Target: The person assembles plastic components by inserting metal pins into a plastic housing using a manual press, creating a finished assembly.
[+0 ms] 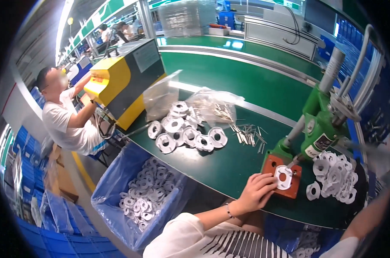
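My left hand (257,192) has its fingertips closed on the left edge of a white plastic ring part (283,177). This part lies on the orange-brown fixture block (293,189) of a green bench press (317,133), below the press head. At the right rim my right forearm (369,217) reaches up beside the press. The hand at its end is lost in blur and dark there, so its fingers and anything in them cannot be made out. Just right of the block lies a pile of similar white parts (335,174).
More white ring parts (188,135) are heaped on the green table (177,161), beside thin metal pins (249,134) and plastic bags (216,101). A blue lined bin (102,200) of parts stands at the left. Beyond it, a person (68,116) sits at a yellow-grey machine (126,81).
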Available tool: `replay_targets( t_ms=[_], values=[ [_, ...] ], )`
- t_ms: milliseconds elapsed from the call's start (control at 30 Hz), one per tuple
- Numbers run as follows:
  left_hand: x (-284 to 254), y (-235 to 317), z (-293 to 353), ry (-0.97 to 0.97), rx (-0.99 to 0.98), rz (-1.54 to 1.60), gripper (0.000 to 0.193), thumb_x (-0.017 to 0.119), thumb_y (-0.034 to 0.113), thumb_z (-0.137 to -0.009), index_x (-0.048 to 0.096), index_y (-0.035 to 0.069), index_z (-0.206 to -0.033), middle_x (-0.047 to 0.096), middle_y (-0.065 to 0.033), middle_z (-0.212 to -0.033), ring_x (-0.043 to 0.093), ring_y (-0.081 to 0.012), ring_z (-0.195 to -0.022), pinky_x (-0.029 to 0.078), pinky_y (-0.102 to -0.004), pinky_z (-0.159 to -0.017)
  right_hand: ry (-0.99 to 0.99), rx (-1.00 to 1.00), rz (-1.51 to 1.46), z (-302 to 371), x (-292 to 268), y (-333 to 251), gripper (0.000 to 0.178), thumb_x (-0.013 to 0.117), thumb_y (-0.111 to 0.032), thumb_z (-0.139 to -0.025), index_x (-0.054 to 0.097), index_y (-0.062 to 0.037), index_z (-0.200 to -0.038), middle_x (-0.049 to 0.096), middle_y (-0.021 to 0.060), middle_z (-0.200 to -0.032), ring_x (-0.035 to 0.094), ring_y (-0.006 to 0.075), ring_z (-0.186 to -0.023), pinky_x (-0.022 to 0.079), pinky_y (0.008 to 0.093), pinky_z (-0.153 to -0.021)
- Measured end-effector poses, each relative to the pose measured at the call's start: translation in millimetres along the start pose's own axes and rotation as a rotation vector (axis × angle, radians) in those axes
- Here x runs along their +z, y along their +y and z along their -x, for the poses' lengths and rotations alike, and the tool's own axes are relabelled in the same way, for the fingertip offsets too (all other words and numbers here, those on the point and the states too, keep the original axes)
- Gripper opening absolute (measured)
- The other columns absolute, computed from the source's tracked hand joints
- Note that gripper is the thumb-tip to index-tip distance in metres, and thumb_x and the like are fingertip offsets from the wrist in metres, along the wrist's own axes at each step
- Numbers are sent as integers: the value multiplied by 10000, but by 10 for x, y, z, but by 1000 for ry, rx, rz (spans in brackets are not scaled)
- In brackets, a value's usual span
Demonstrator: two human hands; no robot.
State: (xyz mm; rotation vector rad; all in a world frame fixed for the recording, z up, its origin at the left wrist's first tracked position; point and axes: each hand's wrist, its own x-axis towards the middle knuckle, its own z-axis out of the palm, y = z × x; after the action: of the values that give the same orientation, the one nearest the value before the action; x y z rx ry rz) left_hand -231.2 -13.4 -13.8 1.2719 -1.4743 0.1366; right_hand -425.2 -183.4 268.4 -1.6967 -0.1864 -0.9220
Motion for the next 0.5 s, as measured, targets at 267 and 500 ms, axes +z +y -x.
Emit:
replay_targets(
  t_ms=[267, 500],
  values=[
    [58, -75, -97, 40, 59, 64, 302, 623, 19, -682, 589, 53, -981, 572, -113, -1032, 528, -305, -1016, 389, -433, -872, -128, -330, 1384, 2228, 1118, 1169, 105, 614, -141, -712, 581, -89, -626, 562, 68, -768, 546, 219, -812, 455, 417, -760],
    [43, -168, -135, -22, 19, -37, 228, 602, 24, -731, 614, 48, -958, 594, -95, -1067, 517, -291, -1063, 348, -422, -922, -631, -998, 1202, 1447, 850, 786, 340, 591, -213, -838, 466, -96, -545, 471, 3, -518, 483, 143, -474, 421, 245, -521]
  ],
)
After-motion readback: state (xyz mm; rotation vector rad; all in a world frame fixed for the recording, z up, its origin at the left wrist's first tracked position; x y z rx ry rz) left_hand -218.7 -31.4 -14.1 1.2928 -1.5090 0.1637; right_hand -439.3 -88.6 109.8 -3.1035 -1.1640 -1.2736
